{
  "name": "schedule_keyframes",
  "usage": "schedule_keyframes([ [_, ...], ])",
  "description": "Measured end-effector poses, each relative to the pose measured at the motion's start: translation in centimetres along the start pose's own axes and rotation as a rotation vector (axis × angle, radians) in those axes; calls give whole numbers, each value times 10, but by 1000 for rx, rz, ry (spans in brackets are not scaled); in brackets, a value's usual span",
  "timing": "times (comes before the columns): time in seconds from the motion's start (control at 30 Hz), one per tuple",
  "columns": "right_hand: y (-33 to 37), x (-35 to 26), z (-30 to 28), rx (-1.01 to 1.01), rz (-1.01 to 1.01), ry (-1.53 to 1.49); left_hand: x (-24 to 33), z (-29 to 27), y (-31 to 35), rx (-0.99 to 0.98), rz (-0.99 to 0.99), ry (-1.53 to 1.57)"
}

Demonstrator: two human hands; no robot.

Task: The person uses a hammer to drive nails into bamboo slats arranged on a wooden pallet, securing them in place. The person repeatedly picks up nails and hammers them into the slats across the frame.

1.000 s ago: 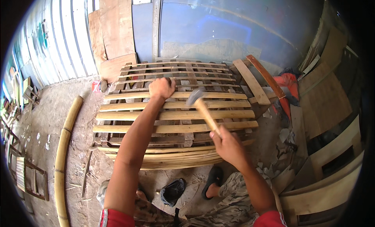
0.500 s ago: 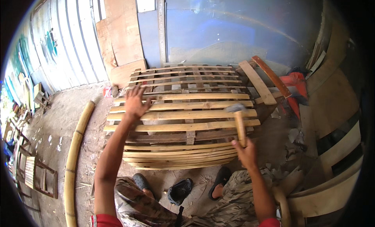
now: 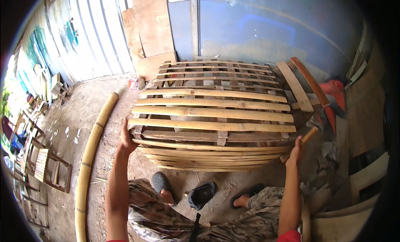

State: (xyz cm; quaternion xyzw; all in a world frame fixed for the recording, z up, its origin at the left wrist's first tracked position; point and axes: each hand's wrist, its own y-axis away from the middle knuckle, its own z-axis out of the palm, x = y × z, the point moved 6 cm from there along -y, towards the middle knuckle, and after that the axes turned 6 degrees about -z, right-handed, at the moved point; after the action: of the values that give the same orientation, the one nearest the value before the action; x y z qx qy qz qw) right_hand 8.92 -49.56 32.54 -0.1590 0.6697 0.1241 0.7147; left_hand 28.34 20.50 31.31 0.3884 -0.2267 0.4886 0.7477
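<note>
In front of me stands a low wooden frame covered with split bamboo slats (image 3: 216, 113), some across its top and more down its near side. At its left end my left hand (image 3: 128, 138) grips the near corner, beside the slat ends. My right hand (image 3: 295, 152) is closed at the near right corner and holds a hammer. The hammer's wooden handle (image 3: 309, 135) sticks out up and to the right, while its head is mostly hidden by the hand and the frame. Darker wooden bars show between the slats.
A long bamboo pole (image 3: 89, 154) lies on the floor at left. Two boards (image 3: 296, 87) rest beyond the frame's right end, near a red-orange thing (image 3: 333, 90). A black bag (image 3: 201, 196) lies between my feet. A small wooden frame (image 3: 53, 170) is far left.
My left hand has moved from above the slats to the frame's left end. My right hand, with the hammer, has moved right to the opposite corner; the handle now points outward. The view has shifted.
</note>
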Motion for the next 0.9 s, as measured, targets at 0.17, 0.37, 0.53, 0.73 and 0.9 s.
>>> schedule_keyframes([
  [0.17,6,-1,22,-68,67,-71,-4,6,14,234,129,85],
  [0.37,11,-24,31,-77,-99,100,0,23,25,278,258,-90],
  [0.53,12,-30,30,-114,-174,172,-4,9,32,541,347,-174],
  [0.73,11,-23,29,-120,-159,52,-11,44,34,653,588,136],
  [0.9,8,-20,26,-60,-31,10,-7,23,29,655,597,61],
])
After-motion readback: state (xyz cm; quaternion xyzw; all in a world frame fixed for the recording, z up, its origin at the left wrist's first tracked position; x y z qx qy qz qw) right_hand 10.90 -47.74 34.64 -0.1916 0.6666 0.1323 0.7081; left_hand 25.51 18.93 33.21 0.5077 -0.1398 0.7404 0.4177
